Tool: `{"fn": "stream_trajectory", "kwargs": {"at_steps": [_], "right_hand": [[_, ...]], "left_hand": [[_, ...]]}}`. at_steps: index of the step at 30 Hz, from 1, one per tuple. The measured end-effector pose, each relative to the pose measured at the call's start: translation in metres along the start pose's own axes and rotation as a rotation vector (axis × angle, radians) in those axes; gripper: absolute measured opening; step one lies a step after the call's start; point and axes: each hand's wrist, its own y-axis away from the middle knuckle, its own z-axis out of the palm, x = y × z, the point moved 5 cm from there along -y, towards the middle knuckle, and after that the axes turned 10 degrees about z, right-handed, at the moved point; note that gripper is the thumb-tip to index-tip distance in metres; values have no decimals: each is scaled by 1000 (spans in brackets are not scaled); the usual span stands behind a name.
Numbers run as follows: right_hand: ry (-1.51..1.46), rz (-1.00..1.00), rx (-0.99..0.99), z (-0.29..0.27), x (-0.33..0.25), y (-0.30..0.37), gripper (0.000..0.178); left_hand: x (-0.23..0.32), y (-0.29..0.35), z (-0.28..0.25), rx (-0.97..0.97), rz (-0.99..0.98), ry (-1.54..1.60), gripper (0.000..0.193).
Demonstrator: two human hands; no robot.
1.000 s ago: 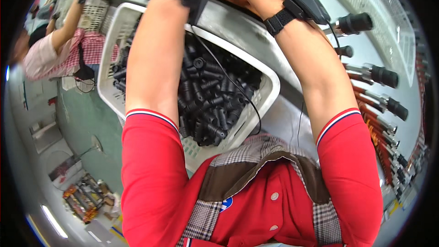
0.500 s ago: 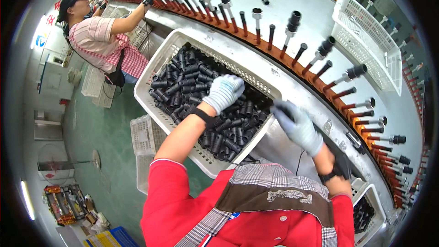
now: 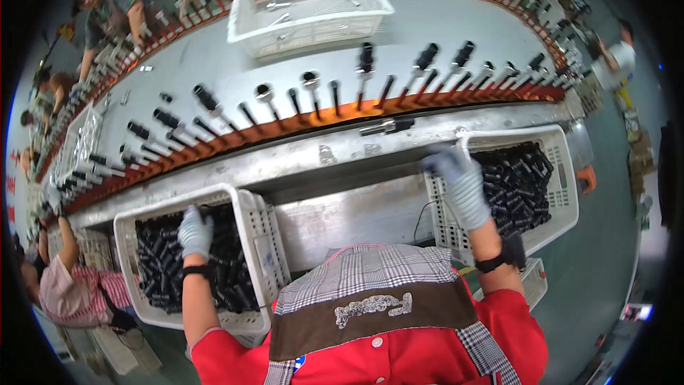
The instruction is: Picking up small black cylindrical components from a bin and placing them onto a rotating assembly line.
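Note:
My left hand, in a pale knit glove, is over the left white basket, which is filled with short black ribbed tubular parts. Its fingers look curled in; whatever they hold is hidden. My right hand, gloved too, hangs at the near-left rim of the right white basket, with its darker fingertips smeared by motion. More black tubular parts fill that basket. On the metal ledge beyond lies a silver-and-black cylindrical piece.
An orange-edged track of upright pegs curves past the ledge, several topped with chrome and black pieces. Behind it a white basket holds a few metal parts. A co-worker in pink is at the left; other people stand around the line.
My view has swung to the right, bringing the right basket fully into sight. My left hand stays over the left basket; my right hand is now by the right basket's rim.

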Motion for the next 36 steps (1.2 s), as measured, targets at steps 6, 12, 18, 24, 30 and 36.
{"fn": "stream_trajectory", "kwargs": {"at_steps": [6,12,18,24,30,36], "right_hand": [[622,317,385,-233,200,-21,58],[1238,555,44,-164,221,-17,75],[1034,500,37,-189,213,-28,34],[1060,340,-172,-178,194,-40,51],[922,401,-279,-188,202,-41,50],[-79,413,-60,-221,93,-37,38]], "left_hand": [[104,-26,-104,481,232,702,26],[335,-61,-114,105,482,1441,30],[521,-81,-120,-239,741,1531,22],[618,-80,-100,-452,735,1731,23],[635,-80,-83,-557,670,1687,24],[578,-85,-98,-546,412,1848,25]]}}
